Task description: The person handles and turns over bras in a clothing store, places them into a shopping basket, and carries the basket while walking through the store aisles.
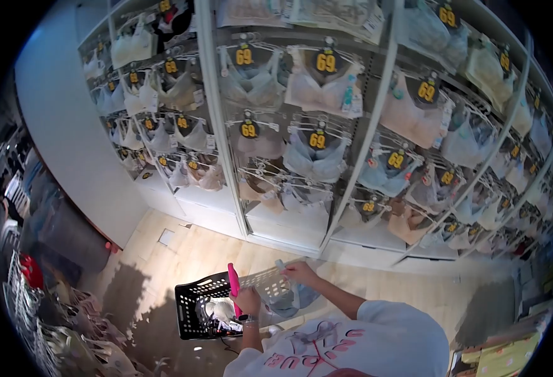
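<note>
My left hand (247, 301) is closed around the pink handle (233, 281) of a black plastic shopping basket (187, 318). Inside the basket lies a whitish garment (219, 310), along with some small items too unclear to name. To the right, my right hand (300, 274) pinches a small pale piece (281, 264), perhaps the top of a hanger. Below that hand hangs a pale blue-grey bra (292, 298), partly hidden by my arm and shirt.
Shelving ahead carries rows of hanging bras (323, 88) with black-and-yellow price signs (326, 61). A white panel (69, 119) stands at the left. More garments hang on a rack (81, 314) at the lower left. Pale wood floor (163, 251) runs between.
</note>
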Demonstrator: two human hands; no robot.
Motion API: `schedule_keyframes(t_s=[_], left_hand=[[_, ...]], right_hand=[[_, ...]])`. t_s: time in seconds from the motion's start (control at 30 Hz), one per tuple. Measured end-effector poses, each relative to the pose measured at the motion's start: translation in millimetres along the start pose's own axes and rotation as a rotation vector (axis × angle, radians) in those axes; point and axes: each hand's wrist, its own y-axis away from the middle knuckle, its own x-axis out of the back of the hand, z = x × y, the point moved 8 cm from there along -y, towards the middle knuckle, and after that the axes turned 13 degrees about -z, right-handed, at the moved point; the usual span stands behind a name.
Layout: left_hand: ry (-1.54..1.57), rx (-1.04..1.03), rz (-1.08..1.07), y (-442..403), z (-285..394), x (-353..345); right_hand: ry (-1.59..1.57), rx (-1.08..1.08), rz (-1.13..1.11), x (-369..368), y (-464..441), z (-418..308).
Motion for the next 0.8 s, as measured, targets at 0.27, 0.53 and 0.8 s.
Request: schedule_keyframes(t_s=[0.27, 0.53, 0.8], left_hand=[[0.053, -0.254, 0.170, -11.1, -8.5, 34.5], [-0.168, -0.274, -0.133, -15.6, -2.7, 3.4], [-0.110, -0.370, 0.000, 12.0, -5.4, 17.8]], right_hand=[[0.259, -0.076, -0.054, -21.6, -31.6, 28.2], [0.127, -0.048, -0.134, -36.9, -73.5, 44.0], [0.261, 0.219, -0.083, -92.0, -111.3, -24.6]])
